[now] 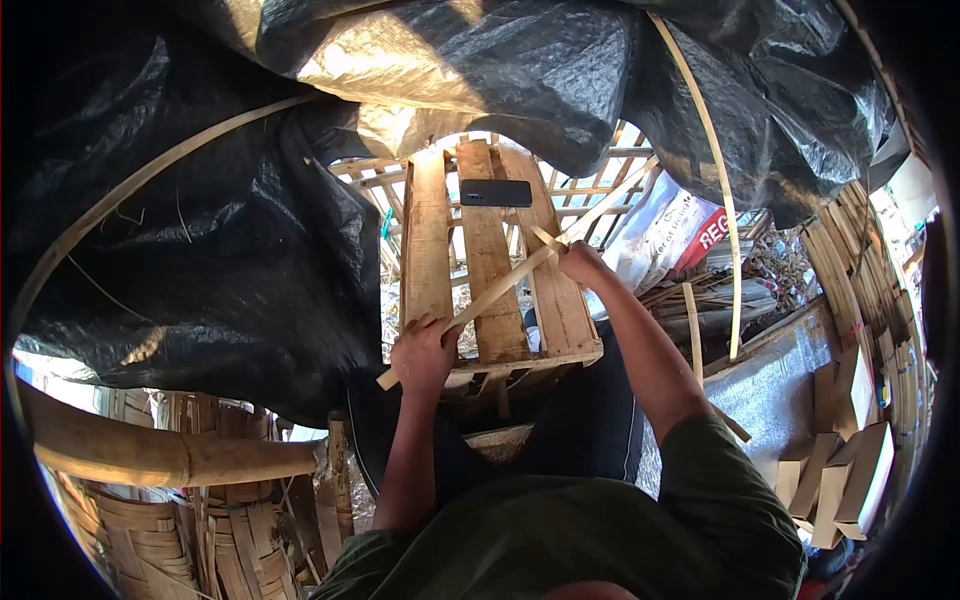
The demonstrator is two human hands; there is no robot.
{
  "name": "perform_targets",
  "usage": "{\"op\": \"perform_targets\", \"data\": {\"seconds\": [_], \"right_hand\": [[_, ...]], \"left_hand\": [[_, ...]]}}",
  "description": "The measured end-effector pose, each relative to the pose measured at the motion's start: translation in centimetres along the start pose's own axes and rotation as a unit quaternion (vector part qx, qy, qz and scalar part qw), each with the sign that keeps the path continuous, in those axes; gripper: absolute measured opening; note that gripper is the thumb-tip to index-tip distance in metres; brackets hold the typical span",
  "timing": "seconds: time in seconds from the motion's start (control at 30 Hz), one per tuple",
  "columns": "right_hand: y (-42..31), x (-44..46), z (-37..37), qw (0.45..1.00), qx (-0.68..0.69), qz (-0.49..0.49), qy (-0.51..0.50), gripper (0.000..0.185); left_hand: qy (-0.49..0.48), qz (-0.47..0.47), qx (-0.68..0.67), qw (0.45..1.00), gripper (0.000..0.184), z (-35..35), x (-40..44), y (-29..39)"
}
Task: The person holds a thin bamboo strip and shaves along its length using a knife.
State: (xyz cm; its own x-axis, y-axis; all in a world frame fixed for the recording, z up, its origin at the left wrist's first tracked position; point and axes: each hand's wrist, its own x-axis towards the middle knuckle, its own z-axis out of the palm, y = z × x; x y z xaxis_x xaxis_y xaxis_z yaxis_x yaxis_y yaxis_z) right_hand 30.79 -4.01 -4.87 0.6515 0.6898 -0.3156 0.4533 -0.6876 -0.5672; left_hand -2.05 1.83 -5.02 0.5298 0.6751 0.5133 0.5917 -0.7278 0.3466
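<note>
Bamboo strip (pixel 500 289) slants across the slatted bench (pixel 430 235) in the head view, the left hand (pixel 424 355) closed around its near end, the right hand (pixel 580 265) gripping farther up. Slipping along its edge could cut either hand; a sudden swing could knock the phone (pixel 496 193).

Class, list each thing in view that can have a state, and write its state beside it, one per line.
Left hand: closed on the strip, near its lower end
Right hand: closed on the strip, farther up
Wooden strip: held, slanting over the bench
Phone: lying flat
Slatted bench: gaps between slats
Black sheeting: draped, creased
Printed sack: creased
</note>
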Motion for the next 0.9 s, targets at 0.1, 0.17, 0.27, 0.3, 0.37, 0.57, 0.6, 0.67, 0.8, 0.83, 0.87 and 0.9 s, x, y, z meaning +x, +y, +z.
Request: {"op": "perform_targets", "data": {"seconds": [0.1, 0.17, 0.27, 0.3, 0.37, 0.57, 0.6, 0.67, 0.8, 0.83, 0.87, 0.9], "right_hand": [[-0.6, -0.8, 0.8, 1.0, 0.008, 0.012, 0.027, 0.055], [0.1, -0.2, 1.6, 0.999, 0.012, 0.023, 0.036, 0.054], [0.4, -1.7, 2.2, 0.976, -0.132, -0.085, 0.154, 0.048], [-0.5, -3.9, 2.2, 0.978, -0.126, -0.049, 0.159, 0.046], [-0.4, -7.0, 3.8, 0.971, -0.114, -0.061, 0.203, 0.042], [0.6, -10.6, 7.3, 0.956, -0.119, -0.079, 0.258, 0.037], [0.6, -10.5, 7.5, 0.951, -0.115, -0.081, 0.274, 0.036], [0.7, -10.4, 7.9, 0.947, -0.112, -0.084, 0.289, 0.034], [0.6, -10.5, 7.9, 0.944, -0.119, -0.081, 0.298, 0.033], [0.5, -10.6, 7.9, 0.942, -0.127, -0.086, 0.299, 0.033], [0.5, -10.7, 7.8, 0.941, -0.129, -0.087, 0.301, 0.033], [0.3, -11.0, 7.7, 0.944, -0.127, -0.076, 0.296, 0.034]], "left_hand": [[0.007, -0.005, -0.002, 1.0, 0.017, -0.1, 0.0, -0.1], [0.017, 0.0, -0.022, 1.0, 0.017, -0.4, 0.0, 0.0], [0.005, -0.01, -0.026, 1.0, 0.018, -0.2, -0.1, -0.4], [-0.007, -0.009, -0.027, 1.0, 0.019, -0.1, -0.3, -0.6], [-0.011, -0.011, -0.034, 0.999, 0.02, -0.5, -0.5, -0.4], [-0.025, -0.011, -0.014, 1.0, 0.022, 0.0, -0.6, -0.8], [-0.039, -0.019, -0.007, 0.999, 0.023, 0.0, -0.6, -0.7], [-0.033, -0.019, -0.004, 0.999, 0.024, 0.1, -0.7, -0.8], [-0.05, -0.028, 0.007, 0.998, 0.024, 0.5, -0.5, -0.8], [-0.057, -0.036, 0.011, 0.998, 0.024, 0.4, -0.4, -0.8], [-0.055, -0.036, 0.01, 0.998, 0.024, 0.4, -0.4, -0.8], [-0.059, -0.04, 0.012, 0.997, 0.025, 0.4, -0.4, -0.8]]}}
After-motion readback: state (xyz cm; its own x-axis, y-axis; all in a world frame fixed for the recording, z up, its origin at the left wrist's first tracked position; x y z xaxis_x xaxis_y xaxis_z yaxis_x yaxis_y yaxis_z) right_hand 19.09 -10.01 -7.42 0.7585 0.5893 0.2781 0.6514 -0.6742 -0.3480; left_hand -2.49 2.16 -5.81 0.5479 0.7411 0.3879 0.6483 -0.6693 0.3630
